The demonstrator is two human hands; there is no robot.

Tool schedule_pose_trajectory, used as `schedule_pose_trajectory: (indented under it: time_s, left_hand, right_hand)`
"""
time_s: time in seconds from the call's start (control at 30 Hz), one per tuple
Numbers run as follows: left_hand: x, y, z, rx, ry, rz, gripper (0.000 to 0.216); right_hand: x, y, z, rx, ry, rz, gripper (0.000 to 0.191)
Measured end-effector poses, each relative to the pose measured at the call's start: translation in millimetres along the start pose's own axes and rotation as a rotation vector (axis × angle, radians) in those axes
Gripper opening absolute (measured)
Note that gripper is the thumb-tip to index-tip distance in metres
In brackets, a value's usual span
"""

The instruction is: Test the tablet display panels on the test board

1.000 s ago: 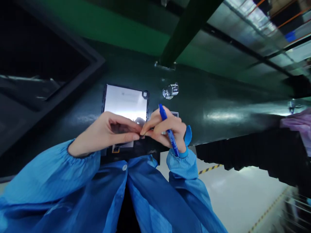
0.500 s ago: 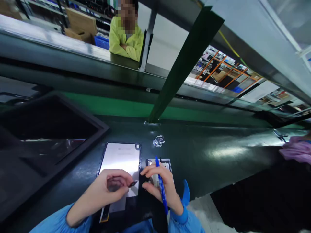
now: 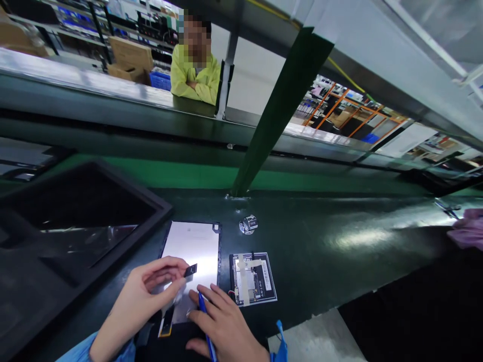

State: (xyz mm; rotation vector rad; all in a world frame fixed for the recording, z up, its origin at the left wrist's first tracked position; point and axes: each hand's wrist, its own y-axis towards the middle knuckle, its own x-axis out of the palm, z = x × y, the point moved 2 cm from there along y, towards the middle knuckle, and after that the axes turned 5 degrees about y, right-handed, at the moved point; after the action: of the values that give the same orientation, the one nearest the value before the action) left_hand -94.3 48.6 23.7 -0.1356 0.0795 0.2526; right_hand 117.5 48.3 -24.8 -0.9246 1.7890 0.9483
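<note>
My left hand (image 3: 145, 294) pinches a small black tab (image 3: 190, 270) between thumb and fingers, just above a flat silver panel (image 3: 194, 246) lying on the dark green bench. My right hand (image 3: 222, 324) rests at the panel's near edge, fingertips pressed down on it, with a blue pen (image 3: 206, 327) held between its fingers. To the right of the panel lies a black-framed circuit board (image 3: 252, 278) with pale tape across it; neither hand touches it.
A small metal tally counter (image 3: 248, 224) sits behind the board. A large black tray (image 3: 75, 221) stands at the left. A green post (image 3: 275, 108) rises from the bench. A person in a yellow coat (image 3: 195, 75) leans on the far rail. A purple sleeve (image 3: 468, 229) shows at right.
The view tilted up from the bench to the far rail. My right hand left the circuit board and moved left onto the panel's near edge. My left hand raised the black tab.
</note>
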Motion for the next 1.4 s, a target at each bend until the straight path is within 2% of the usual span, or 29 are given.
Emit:
schedule_pose_trajectory:
  time_s: [0.13,0.23,0.3,0.43,0.5,0.6,0.8,1.07,1.3,1.4]
  left_hand:
    - [4,-2,4,0.050,0.032,0.074,0.016]
    - [8,-3,2,0.089,0.058,0.077,0.015]
    - [10,-4,0,0.110,0.082,0.080,0.015]
    - [16,-6,1,0.152,0.132,0.070,0.014]
    - [21,-7,7,0.157,0.141,0.072,0.012]
    - [28,-10,15,0.141,0.150,0.083,0.010]
    - [36,-8,15,0.198,0.187,0.017,0.011]
    - [45,-9,19,0.336,0.342,-0.005,0.010]
    - [64,-12,-7,0.423,0.645,-0.147,0.017]
    - [71,-12,-14,0.486,0.776,-0.156,0.019]
  right_hand:
    - [-7,9,-2,0.053,0.071,-0.044,0.032]
    - [-20,9,3,0.072,0.169,0.002,0.035]
    - [-36,4,16,0.159,0.229,0.099,0.032]
    - [-66,-16,62,0.414,0.220,0.289,0.024]
    - [-71,-26,82,0.470,0.200,0.298,0.029]
    - [-64,-35,98,0.484,0.189,0.221,0.042]
    - [-50,-40,95,0.475,0.162,0.187,0.048]
    - [-47,-41,88,0.485,0.189,0.166,0.041]
    - [-46,-37,83,0.517,0.252,0.143,0.041]
    - [-46,-37,82,0.513,0.254,0.152,0.039]
